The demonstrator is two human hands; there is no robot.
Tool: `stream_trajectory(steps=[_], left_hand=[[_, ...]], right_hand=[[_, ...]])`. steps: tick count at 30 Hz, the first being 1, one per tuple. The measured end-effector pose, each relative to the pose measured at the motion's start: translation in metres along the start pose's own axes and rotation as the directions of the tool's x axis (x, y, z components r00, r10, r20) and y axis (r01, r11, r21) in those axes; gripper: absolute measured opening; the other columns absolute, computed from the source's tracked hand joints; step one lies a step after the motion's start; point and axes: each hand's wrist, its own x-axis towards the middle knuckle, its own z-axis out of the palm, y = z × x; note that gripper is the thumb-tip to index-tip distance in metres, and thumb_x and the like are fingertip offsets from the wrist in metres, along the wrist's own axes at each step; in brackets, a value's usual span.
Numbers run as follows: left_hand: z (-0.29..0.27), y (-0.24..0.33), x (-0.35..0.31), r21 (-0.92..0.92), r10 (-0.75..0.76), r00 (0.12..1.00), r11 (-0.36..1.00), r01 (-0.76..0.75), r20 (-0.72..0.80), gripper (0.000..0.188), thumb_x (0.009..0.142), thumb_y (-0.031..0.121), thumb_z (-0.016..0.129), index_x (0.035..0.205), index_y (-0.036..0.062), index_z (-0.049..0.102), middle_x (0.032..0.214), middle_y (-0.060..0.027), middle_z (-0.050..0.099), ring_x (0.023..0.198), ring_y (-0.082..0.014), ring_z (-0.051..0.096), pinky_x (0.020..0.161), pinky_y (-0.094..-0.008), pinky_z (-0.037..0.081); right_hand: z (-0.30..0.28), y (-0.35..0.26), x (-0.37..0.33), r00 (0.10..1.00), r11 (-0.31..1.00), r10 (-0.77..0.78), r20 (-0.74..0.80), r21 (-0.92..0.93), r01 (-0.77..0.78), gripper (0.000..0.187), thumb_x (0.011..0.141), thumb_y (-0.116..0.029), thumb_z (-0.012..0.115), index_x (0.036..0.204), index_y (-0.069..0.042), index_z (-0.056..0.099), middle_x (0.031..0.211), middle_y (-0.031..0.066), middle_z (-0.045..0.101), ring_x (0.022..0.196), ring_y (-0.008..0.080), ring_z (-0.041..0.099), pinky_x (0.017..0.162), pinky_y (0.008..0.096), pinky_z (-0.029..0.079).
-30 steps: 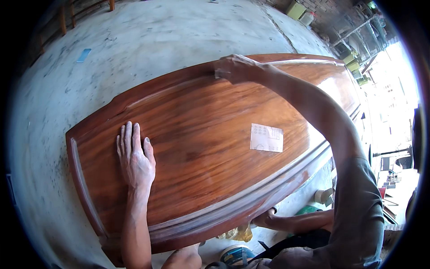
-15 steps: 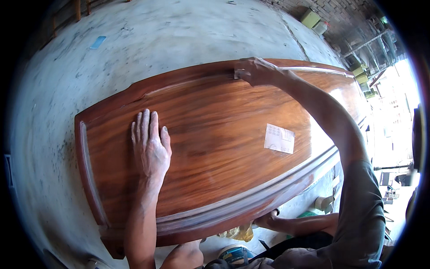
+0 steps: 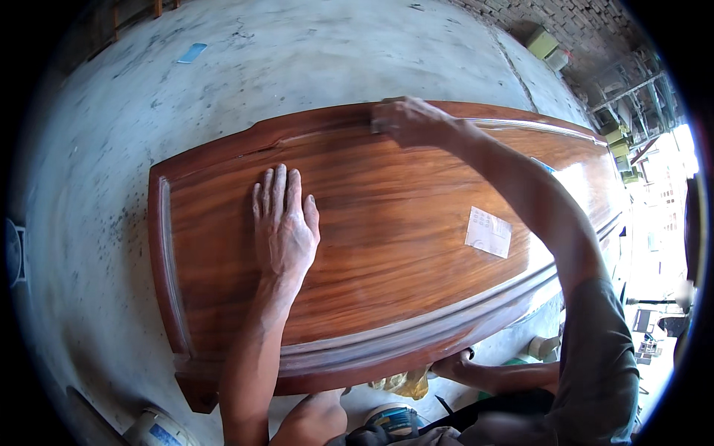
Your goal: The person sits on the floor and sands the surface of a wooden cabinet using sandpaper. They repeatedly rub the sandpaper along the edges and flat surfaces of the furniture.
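Note:
A long reddish-brown polished wooden panel (image 3: 387, 238) with raised moulding lies before me, its surface streaked with dark grain and its grooves dusted white. My left hand (image 3: 286, 230) rests palm down on its left part, fingers stretched out, whitened with dust. At the far edge my right hand (image 3: 410, 121) is bent over the moulding, smeared by motion. Its fingers are closed on what seems a small folded piece of sandpaper, mostly hidden under them. A pale sandpaper sheet (image 3: 489, 233), printed side up, lies on the panel's right half.
Beyond the panel, a blue flat piece (image 3: 193, 53) lies on the grey floor (image 3: 335, 52). Below the near edge are a crumpled yellowish plastic bag (image 3: 410, 384) and a bucket (image 3: 394, 418). Another bucket (image 3: 158, 429) stands at lower left. A metal rack (image 3: 632, 93) is at far right.
My right hand has slid left along the far moulding. My left hand stays in about the same place on the panel. The whole view has shifted slightly.

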Motion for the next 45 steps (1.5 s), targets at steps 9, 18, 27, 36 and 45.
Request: stream_trajectory(steps=[9, 18, 27, 36, 45], left_hand=[[0.002, 0.000, 0.000, -0.009, 0.013, 0.998, 1.000, -0.013, -0.056, 0.046, 0.100, 0.024, 0.058, 0.136, -0.0037, 0.059, 0.146, -0.0235, 0.053, 0.138, -0.0390, 0.048, 0.118, -0.0540, 0.035], [0.000, -0.001, 0.000, -0.014, -0.010, 0.999, 1.000, 0.009, -0.031, 0.045, 0.101, 0.025, 0.056, 0.138, -0.0010, 0.057, 0.148, -0.0217, 0.052, 0.141, -0.0372, 0.045, 0.120, -0.0525, 0.031], [0.004, -0.005, -0.003, 0.008, -0.012, 1.000, 1.000, 0.013, -0.028, 0.046, 0.102, 0.027, 0.055, 0.139, -0.0014, 0.057, 0.147, -0.0215, 0.054, 0.141, -0.0360, 0.046, 0.120, -0.0520, 0.033], [0.004, 0.000, -0.001, -0.012, -0.011, 0.999, 1.000, 0.011, -0.040, 0.045, 0.101, 0.025, 0.056, 0.138, -0.0020, 0.057, 0.146, -0.0225, 0.053, 0.140, -0.0378, 0.046, 0.120, -0.0523, 0.032], [0.003, -0.001, -0.003, -0.012, -0.007, 1.000, 1.000, 0.007, -0.025, 0.046, 0.103, 0.024, 0.054, 0.141, -0.0011, 0.054, 0.150, -0.0214, 0.050, 0.141, -0.0401, 0.044, 0.120, -0.0535, 0.032]], right_hand=[[-0.004, -0.021, 0.037, 0.998, 0.946, 0.065, -0.010, 0.319, -0.058, 0.011, 0.088, -0.013, 0.065, 0.097, -0.008, 0.068, 0.092, 0.0133, 0.072, 0.084, 0.0336, 0.071, 0.074, 0.0444, 0.059], [-0.003, -0.041, 0.068, 0.999, 0.990, -0.034, -0.008, 0.136, 0.035, 0.012, 0.089, -0.012, 0.061, 0.098, -0.009, 0.070, 0.093, 0.0121, 0.073, 0.083, 0.0305, 0.072, 0.075, 0.0426, 0.059], [0.005, -0.079, 0.124, 0.975, 0.948, 0.192, 0.114, 0.238, -0.214, 0.014, 0.093, -0.016, 0.059, 0.092, -0.005, 0.068, 0.092, 0.0126, 0.073, 0.082, 0.0323, 0.071, 0.074, 0.0447, 0.059], [-0.011, -0.022, 0.018, 0.996, 0.994, 0.040, 0.082, 0.102, -0.048, 0.019, 0.093, -0.006, 0.061, 0.108, -0.008, 0.071, 0.106, 0.0090, 0.068, 0.089, 0.0274, 0.070, 0.074, 0.0361, 0.061], [0.007, 0.032, -0.059, 0.994, 0.976, 0.104, -0.037, 0.194, -0.095, 0.014, 0.092, -0.008, 0.061, 0.099, -0.006, 0.072, 0.101, 0.0080, 0.068, 0.087, 0.0228, 0.070, 0.068, 0.0396, 0.063]])
